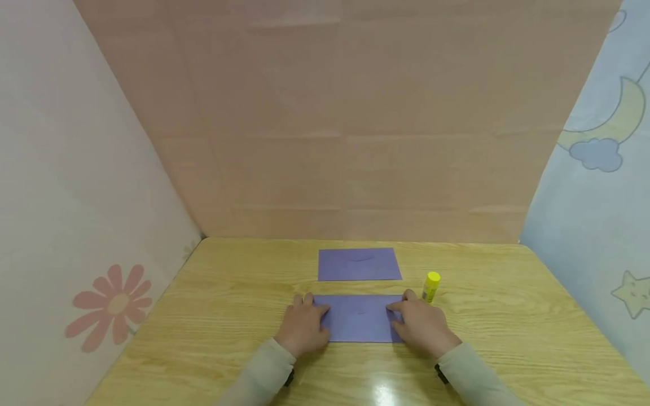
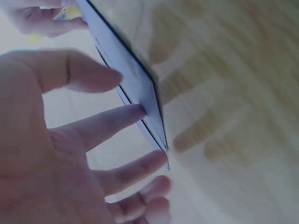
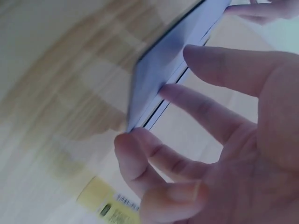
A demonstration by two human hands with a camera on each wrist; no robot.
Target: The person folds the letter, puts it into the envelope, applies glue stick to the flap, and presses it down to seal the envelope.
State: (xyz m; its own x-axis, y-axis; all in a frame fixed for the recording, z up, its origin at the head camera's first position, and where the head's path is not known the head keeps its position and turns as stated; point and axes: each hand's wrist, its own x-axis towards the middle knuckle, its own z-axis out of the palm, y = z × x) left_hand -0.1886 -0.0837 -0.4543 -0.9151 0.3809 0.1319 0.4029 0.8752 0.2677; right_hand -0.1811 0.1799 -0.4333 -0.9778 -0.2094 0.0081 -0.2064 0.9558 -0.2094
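A purple envelope lies flat on the wooden table in front of me, its long side running left to right. Fingertips of my left hand press on its left end, the index finger on the top face. My right hand touches the right end in the same way, fingers nearly straight. In the left wrist view the thumb and index finger reach over the envelope, another finger at its edge. The right wrist view shows layered edges on the envelope beside the fingertips.
Behind the envelope lies a second purple envelope with a curved crease near its top edge. A yellow glue stick stands upright just beyond my right hand. Printed panels border the table left and right, with a brown paper backdrop behind.
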